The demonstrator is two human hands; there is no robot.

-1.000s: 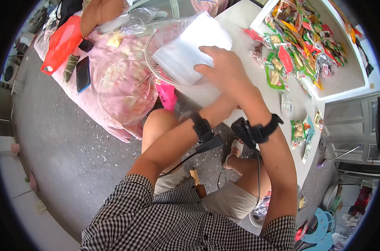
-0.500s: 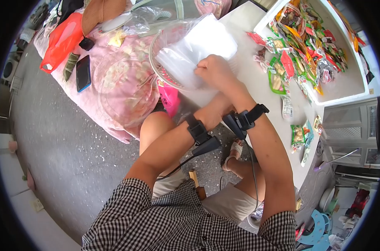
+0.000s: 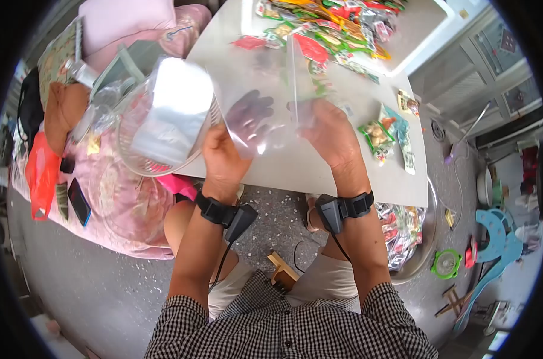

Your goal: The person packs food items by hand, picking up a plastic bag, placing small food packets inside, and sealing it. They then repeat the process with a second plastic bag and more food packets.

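Observation:
My left hand [image 3: 232, 143] and my right hand [image 3: 328, 131] are raised over the front of the pale table [image 3: 271, 173], a short way apart. Between them they hold a clear plastic bag [image 3: 259, 78] that stands up from my hands. The fingers of my left hand show blurred through the film; my right hand grips the bag's right edge. To the left, a stack of clear bags [image 3: 179, 102] lies in a round see-through basket [image 3: 127, 140]. Small snack packets [image 3: 376, 140] lie on the table right of my right hand.
A white foam box [image 3: 430, 36] with many colourful packets stands at the back. Left is a pink cloth [image 3: 128, 209] with a phone [image 3: 79, 202] and a red bag [image 3: 42, 173]. A metal basin [image 3: 424, 254] of packets sits below the table's right edge.
My hands have left the bag stack and moved right, now apart with a single clear bag between them. The view has turned, so the basket appears farther left and the basin shows.

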